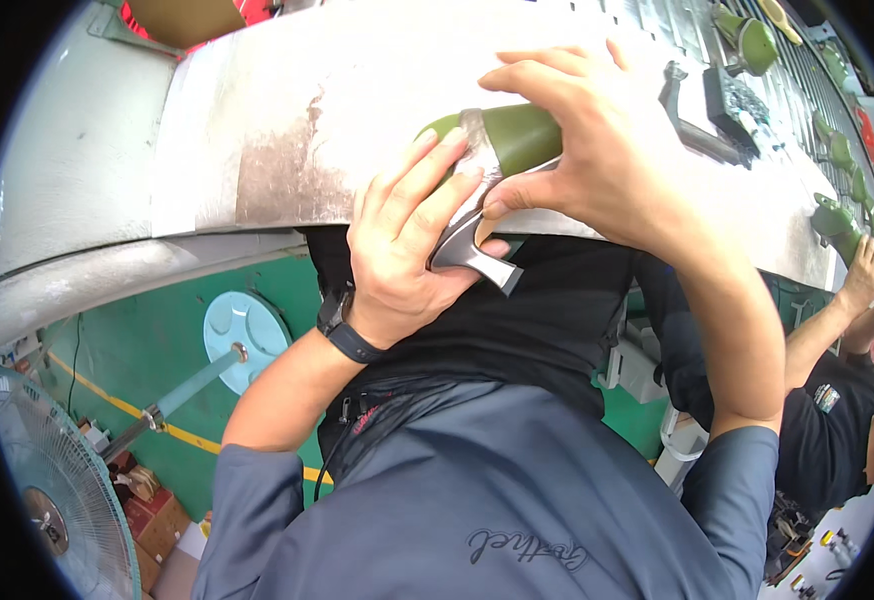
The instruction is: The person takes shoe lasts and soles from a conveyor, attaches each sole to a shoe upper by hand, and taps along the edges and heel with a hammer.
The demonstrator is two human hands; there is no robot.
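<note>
A high-heeled shoe (470,255) on a green last (523,136) lies tilted at the near edge of the pale metal workbench (287,110). It has a grey flared heel and a shiny silvery-grey strap. My left hand (397,225) is closed around the heel end, its fingers lying across the strap and its thumb beneath the heel. Curved around the last's other end is my right hand (602,145), its thumb pressed on the shoe's underside near the heel. The right fingers reach past the last, spread apart. The hands cover part of the shoe.
Right of my hands lie a hammer-like tool (673,90) and a dark block (734,107). More green lasts (757,46) stand beyond. At far right a co-worker's hand (865,270) holds a green last (837,222). A fan (52,500) and round blue base (247,325) stand lower left.
</note>
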